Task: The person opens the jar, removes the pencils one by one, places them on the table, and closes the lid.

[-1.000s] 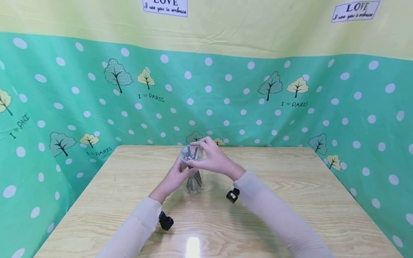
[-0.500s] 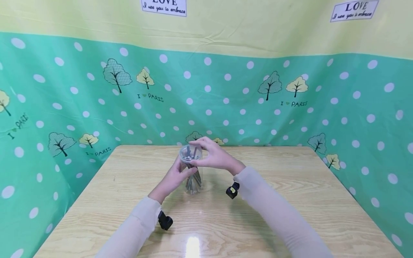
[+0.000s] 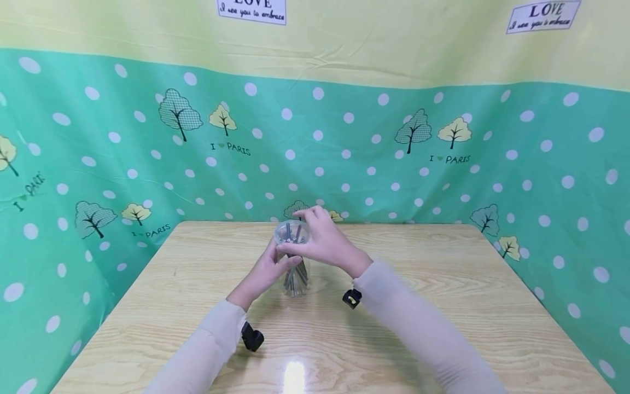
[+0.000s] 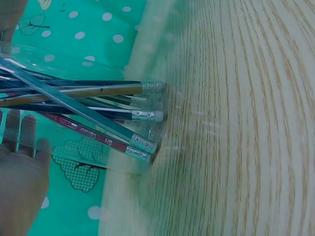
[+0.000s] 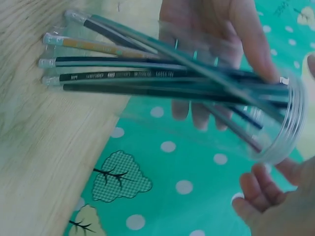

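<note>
A clear plastic jar (image 3: 296, 290) stands upright on the wooden table near its far edge. Inside lean several pencils (image 4: 93, 135), dark, green, red and yellow, their eraser ends down at the jar's base. My left hand (image 3: 266, 270) grips the jar's upper body, thumb on the near side and fingers behind it, as the right wrist view shows. At the top is a clear ridged lid (image 5: 291, 130). My right hand (image 3: 327, 241) spans that lid, thumb at the near side and fingers around the far side, several of its other fingers bent below the rim.
The light wood table (image 3: 423, 306) stretches around the jar. Behind it hangs a green and yellow curtain (image 3: 334, 126) with dots and trees. Black wrist cameras, one on the left wrist (image 3: 252, 337) and one on the right (image 3: 352, 298), hang under the sleeves.
My right hand has turned slightly at the jar's top, its thumb shifting left along the near rim and its fingers rising a little. The left hand and jar keep their place.
</note>
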### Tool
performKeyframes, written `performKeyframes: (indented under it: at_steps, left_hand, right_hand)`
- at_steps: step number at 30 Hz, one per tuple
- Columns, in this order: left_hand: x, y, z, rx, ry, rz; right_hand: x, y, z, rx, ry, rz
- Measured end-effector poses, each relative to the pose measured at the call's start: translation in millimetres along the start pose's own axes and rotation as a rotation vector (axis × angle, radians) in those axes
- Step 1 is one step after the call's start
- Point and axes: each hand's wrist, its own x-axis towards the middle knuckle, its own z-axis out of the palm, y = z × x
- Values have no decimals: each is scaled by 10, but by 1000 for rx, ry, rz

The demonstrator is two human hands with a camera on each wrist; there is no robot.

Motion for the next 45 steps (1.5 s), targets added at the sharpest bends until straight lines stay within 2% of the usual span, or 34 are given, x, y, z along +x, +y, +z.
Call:
performKeyframes:
  at_steps: [7,11,18,28,32,37,45]
  left_hand:
    - [23,-22,0,3,4,21]
    - [27,-24,4,10,9,15]
    - [18,-19,4,11,5,22]
    - [8,-6,1,-7,3,-1]
    - [7,-15,1,-4,5,-11]
    - [13,-14,7,-7,15,-21]
    - [22,-27,10,-17,19,-17]
  right_hand:
    - [-23,-76,59,-137,114,1]
    - [-33,-82,85,-158,125,12]
    - [-40,-75,105,-128,117,4]
    - [-23,14,55,46,62,-30]
    - [-15,96,-6,161,-3,-61]
    - [-15,235,-81,314,-105,-52]
    - [23,354,-103,444,-216,-78]
